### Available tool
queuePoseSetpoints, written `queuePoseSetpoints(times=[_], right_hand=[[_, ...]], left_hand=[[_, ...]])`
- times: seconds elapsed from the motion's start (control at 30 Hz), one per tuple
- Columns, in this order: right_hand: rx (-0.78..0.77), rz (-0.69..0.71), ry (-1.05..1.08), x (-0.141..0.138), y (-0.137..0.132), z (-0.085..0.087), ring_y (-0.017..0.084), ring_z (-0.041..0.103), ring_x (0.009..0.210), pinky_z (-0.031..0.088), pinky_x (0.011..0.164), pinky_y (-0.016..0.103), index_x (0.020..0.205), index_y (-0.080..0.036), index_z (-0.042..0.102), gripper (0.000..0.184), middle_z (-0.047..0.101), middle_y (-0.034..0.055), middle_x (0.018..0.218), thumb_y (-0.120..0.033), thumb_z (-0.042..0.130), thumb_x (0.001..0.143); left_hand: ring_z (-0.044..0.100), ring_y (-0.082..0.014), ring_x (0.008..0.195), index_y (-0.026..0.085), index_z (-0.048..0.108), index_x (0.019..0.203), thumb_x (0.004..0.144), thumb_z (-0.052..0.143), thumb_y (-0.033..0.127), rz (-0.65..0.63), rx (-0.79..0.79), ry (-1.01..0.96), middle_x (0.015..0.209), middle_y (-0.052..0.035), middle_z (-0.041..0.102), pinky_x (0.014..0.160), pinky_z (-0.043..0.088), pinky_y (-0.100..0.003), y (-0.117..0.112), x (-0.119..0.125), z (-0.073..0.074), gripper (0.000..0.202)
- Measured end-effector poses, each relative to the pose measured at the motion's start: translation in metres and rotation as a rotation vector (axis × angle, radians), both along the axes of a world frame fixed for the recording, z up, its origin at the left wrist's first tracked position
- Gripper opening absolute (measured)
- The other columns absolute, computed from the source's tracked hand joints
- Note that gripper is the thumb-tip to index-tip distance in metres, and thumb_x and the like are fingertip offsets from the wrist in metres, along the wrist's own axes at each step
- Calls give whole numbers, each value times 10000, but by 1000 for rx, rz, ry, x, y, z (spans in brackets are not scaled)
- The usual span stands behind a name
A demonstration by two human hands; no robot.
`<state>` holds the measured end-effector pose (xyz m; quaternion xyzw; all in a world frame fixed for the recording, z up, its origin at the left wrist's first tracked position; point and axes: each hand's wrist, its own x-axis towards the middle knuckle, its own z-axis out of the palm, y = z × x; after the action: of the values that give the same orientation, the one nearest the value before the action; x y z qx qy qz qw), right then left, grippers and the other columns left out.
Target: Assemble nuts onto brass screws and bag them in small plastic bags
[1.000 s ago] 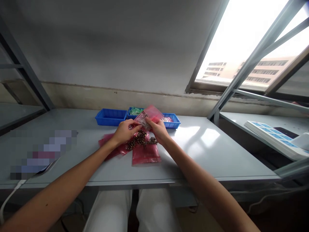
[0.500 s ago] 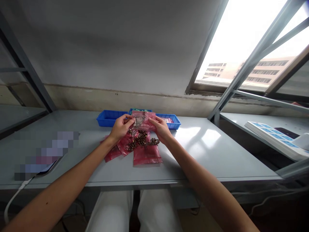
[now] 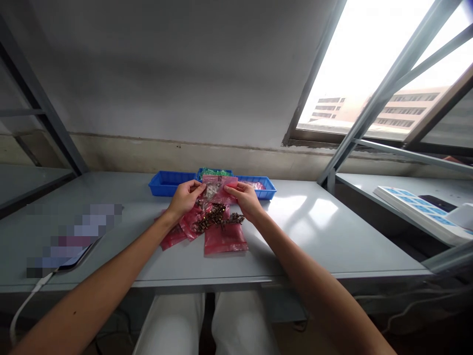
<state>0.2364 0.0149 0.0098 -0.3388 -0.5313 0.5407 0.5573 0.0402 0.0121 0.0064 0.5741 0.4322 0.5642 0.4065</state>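
Between my two hands a pink see-through plastic bag (image 3: pixel 220 182) is held up, with small pale pieces inside its left half. My left hand (image 3: pixel 185 198) pinches the bag's left edge, and my right hand (image 3: pixel 247 198) grips its right side with the thumb on the front. Below lie a pile of small brass-coloured metal parts (image 3: pixel 210 218) and, under and around it, several pink bags. One pink bag (image 3: pixel 226 239) lies flat in front of the pile; another (image 3: pixel 173 236) lies to its left.
Behind my hands stand a left blue bin (image 3: pixel 168 190), a middle bin with green bags (image 3: pixel 215 172) and a right blue bin (image 3: pixel 271 190) holding pink bags. A phone (image 3: pixel 79 256) with a white cable lies at the left. Metal posts flank the grey table (image 3: pixel 314 246).
The held bag has come down slightly and tilted, so the green bags in the middle bin show more. Both hands keep their hold on it.
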Motion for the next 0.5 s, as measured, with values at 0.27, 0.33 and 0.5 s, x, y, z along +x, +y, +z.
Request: queuePoseSetpoints(times=[0.27, 0.33, 0.5], right_hand=[[21, 1, -68, 3, 4, -5, 143, 631, 721, 481, 689, 274, 819, -171, 715, 258, 708, 41, 835, -370, 797, 676], [22, 17, -50, 3, 3, -5, 148, 638, 734, 491, 702, 280, 848, -169, 724, 275, 713, 50, 857, -374, 799, 681], [-25, 65, -38, 2, -1, -1, 142, 638, 702, 499, 680, 276, 829, -162, 734, 264, 717, 58, 828, -398, 776, 719]], left_hand=[[482, -115, 589, 157, 642, 700, 705, 695, 592, -3, 14, 49, 636, 10, 588, 574, 361, -234, -3, 0, 2, 439], [465, -109, 580, 157, 628, 684, 720, 687, 582, 1, 20, 60, 621, 17, 568, 570, 351, -231, -4, 0, 2, 430], [424, -101, 557, 165, 575, 670, 733, 680, 575, 26, 12, 40, 598, 32, 518, 541, 318, -228, -3, 0, 0, 428]])
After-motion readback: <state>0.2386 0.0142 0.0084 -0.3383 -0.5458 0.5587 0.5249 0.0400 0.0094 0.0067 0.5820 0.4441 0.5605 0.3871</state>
